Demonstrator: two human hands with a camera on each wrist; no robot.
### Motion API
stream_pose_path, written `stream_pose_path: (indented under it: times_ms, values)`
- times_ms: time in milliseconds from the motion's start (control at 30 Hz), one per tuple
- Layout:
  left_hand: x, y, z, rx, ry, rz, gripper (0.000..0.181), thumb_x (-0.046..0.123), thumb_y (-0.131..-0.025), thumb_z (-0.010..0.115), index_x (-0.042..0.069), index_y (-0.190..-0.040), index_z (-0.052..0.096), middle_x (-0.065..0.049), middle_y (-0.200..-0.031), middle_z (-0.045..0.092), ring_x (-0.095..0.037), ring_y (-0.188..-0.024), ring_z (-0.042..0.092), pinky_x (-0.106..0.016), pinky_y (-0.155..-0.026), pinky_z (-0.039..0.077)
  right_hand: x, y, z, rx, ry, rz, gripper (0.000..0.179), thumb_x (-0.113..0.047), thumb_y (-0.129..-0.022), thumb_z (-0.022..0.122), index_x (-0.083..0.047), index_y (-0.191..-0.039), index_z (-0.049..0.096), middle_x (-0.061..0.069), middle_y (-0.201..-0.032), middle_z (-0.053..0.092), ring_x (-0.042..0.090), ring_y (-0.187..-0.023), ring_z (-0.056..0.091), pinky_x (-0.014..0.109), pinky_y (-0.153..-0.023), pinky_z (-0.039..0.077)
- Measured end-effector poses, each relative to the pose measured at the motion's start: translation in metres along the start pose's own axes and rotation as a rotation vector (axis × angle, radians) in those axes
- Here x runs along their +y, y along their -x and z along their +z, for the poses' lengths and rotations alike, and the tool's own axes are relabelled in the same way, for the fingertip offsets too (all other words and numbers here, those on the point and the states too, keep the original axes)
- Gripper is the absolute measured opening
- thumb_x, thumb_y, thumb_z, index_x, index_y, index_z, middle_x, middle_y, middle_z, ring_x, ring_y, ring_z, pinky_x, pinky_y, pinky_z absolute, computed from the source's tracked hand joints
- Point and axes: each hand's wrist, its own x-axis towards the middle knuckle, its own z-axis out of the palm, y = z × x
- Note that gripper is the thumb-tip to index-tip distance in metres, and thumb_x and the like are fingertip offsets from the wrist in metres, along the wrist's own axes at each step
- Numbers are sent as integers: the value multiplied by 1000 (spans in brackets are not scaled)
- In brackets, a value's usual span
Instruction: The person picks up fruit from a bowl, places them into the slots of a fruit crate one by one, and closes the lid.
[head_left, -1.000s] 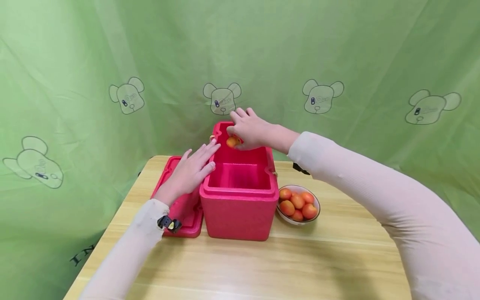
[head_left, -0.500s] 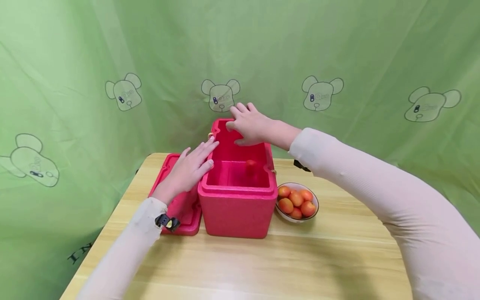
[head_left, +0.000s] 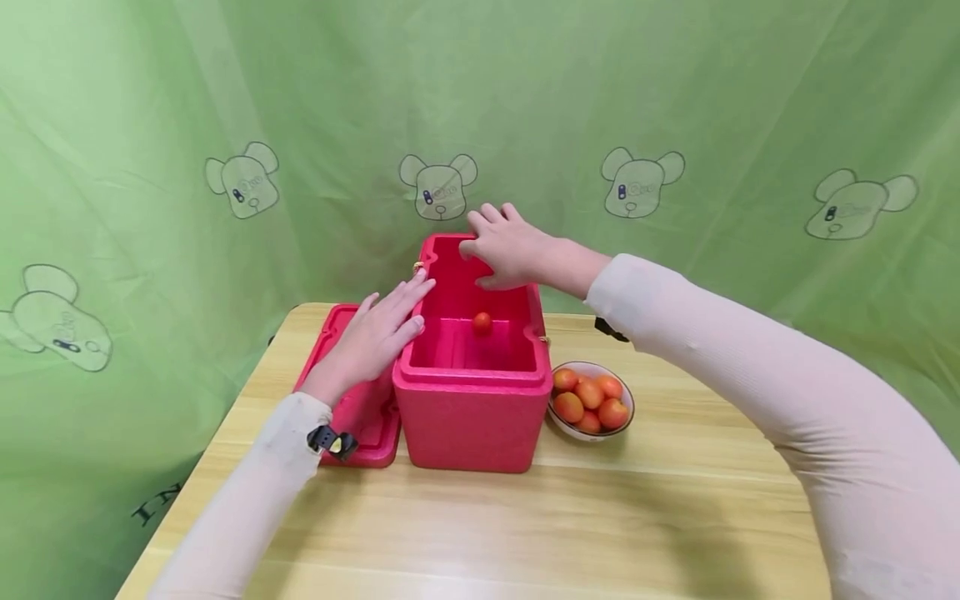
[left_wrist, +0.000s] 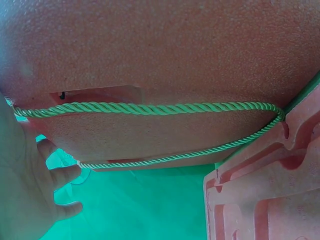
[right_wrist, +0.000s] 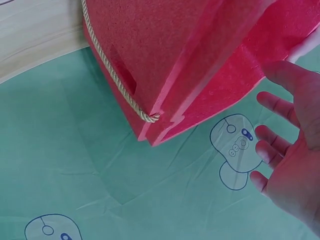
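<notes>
Box (head_left: 471,427) grainy foam; rope (left_wrist: 160,108) glossy; tabletop (head_left: 630,525) smooth, glossy wood; curtain (head_left: 525,92) creased cloth.

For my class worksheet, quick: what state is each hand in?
Left hand: open, at the red box.
Right hand: open, holding nothing, above the red box.

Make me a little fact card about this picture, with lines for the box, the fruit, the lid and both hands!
Box: pink box, open, standing on the table
Inside it: one round red fruit shows
Bowl: bowl right of the box, with six orange fruits showing
Lid: pink lid, off, on the table left of the box
Cord: twisted cord along the box's side
Left hand: left hand, fingers at the box's left rim
Right hand: right hand, over the box's far end, holding nothing
</notes>
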Motion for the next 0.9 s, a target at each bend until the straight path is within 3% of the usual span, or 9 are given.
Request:
stream_pose_path:
  times_ms: [467,633,900]
  values:
    - [-3,3,2,0,26,-8,65,44,-105,42,32,-164,17,7,-173,13,-28,-159,20,-63,-126,10,36,33,5,91,-82,21,35,-28,-89,75,-13,-119,68,13,-111,51,32,-112,42,52,-97,35]
    - [-3,3,1,4,33,1,66,46,-105,42,32,-164,17,8,-173,12,-28,-159,20,-64,-126,9,56,55,16,148,-126,53,36,-29,-88,74,-11,-118,69,15,-109,52,33,-107,42,55,-94,35]
    - [-7,3,-2,8,22,-7,65,45,-105,42,31,-164,18,8,-173,12,-28,-159,20,-64,-126,10,74,92,45,169,-234,117,35,-29,-86,77,-14,-117,70,14,-109,53,32,-102,41,48,-85,31]
